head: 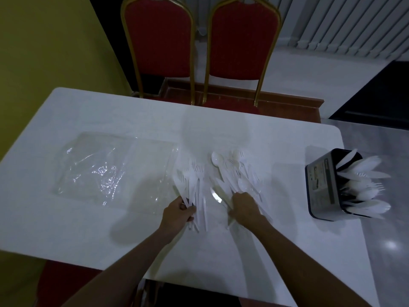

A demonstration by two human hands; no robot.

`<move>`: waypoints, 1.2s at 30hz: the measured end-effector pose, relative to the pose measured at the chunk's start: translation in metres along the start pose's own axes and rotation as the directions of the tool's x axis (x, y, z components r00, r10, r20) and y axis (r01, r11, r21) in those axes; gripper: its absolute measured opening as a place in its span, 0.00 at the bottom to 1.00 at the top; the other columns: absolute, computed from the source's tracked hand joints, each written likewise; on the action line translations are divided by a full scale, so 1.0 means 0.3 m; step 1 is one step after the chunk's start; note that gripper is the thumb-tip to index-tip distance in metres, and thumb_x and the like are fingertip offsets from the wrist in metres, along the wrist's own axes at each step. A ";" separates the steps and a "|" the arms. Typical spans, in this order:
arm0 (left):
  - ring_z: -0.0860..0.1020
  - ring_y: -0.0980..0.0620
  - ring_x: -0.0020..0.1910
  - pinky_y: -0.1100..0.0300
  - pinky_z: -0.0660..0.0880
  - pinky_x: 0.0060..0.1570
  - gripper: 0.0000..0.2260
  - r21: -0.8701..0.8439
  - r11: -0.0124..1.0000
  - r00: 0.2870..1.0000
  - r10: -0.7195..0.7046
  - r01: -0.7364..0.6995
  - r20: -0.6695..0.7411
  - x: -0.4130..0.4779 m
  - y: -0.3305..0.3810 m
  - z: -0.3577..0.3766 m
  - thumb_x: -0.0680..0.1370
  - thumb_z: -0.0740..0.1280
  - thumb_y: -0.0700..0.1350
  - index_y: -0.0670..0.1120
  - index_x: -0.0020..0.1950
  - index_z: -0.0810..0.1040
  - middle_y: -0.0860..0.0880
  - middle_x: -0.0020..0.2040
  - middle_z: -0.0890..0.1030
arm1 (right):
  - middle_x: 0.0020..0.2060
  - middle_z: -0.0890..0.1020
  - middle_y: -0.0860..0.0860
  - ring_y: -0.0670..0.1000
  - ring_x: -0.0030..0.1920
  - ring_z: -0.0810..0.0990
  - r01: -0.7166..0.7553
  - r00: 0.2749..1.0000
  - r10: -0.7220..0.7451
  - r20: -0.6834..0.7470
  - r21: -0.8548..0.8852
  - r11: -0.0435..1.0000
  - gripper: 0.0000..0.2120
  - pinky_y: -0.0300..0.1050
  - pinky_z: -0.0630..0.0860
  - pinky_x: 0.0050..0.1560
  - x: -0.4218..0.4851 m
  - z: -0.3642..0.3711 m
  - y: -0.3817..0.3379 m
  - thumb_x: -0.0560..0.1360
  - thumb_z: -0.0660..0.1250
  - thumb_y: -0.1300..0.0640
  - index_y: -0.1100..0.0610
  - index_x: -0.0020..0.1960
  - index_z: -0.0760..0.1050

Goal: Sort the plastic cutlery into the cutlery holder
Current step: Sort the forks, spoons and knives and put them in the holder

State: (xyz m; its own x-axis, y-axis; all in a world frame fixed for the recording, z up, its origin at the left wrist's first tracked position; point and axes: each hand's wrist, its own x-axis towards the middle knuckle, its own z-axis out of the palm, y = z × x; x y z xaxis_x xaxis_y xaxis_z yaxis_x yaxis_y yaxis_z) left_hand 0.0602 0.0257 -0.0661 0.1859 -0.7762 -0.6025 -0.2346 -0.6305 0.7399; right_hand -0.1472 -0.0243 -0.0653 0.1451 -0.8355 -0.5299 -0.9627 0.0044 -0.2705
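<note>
The cutlery holder [322, 185] already bristles with sorted cutlery [363, 173]. Well left of it the left hand [178, 212] grips a fork bundle [197, 189]; nearer it, the right hand [244, 207] lies over a mixed heap [239, 171], grasp unclear. Perhaps half remains to sort.

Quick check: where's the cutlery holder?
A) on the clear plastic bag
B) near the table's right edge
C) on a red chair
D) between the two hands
B: the cutlery holder stands near the right edge of the white table, with white plastic cutlery already sticking out of it.
</note>
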 end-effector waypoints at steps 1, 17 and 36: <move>0.83 0.55 0.34 0.56 0.81 0.49 0.06 0.002 1.000 1.000 0.008 -0.008 0.001 -0.003 0.001 0.005 0.75 0.70 0.43 0.42 0.50 0.79 0.44 0.42 0.84 | 0.55 0.80 0.57 0.54 0.56 0.79 -0.011 1.000 0.011 0.020 0.024 1.000 0.11 0.41 0.73 0.57 0.001 0.001 -0.001 0.78 0.65 0.58 0.63 0.57 0.75; 0.80 0.52 0.36 0.59 0.81 0.44 0.08 0.087 0.992 0.993 0.088 -0.095 0.075 0.013 0.080 -0.044 0.76 0.69 0.44 0.40 0.51 0.79 0.45 0.43 0.82 | 0.43 0.84 0.53 0.51 0.42 0.82 -0.072 0.997 0.032 0.066 0.782 0.619 0.10 0.36 0.79 0.36 -0.082 -0.101 0.009 0.71 0.72 0.63 0.60 0.52 0.79; 0.81 0.47 0.43 0.55 0.78 0.49 0.04 0.069 0.877 0.847 0.434 -0.475 0.305 -0.019 0.553 0.151 0.78 0.66 0.44 0.46 0.48 0.80 0.48 0.44 0.83 | 0.47 0.85 0.58 0.51 0.43 0.85 0.108 0.877 0.387 -0.284 0.902 0.417 0.13 0.43 0.83 0.44 -0.319 -0.449 0.219 0.70 0.75 0.62 0.67 0.52 0.80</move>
State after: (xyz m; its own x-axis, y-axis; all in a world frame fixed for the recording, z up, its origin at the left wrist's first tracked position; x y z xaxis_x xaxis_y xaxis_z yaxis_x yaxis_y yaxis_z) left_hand -0.0230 -0.0742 0.0465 -0.2355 -0.9305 -0.2805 -0.3599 -0.1846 0.9146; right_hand -0.2550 -0.0180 0.0759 -0.3104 -0.8871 -0.3417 -0.1798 0.4078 -0.8952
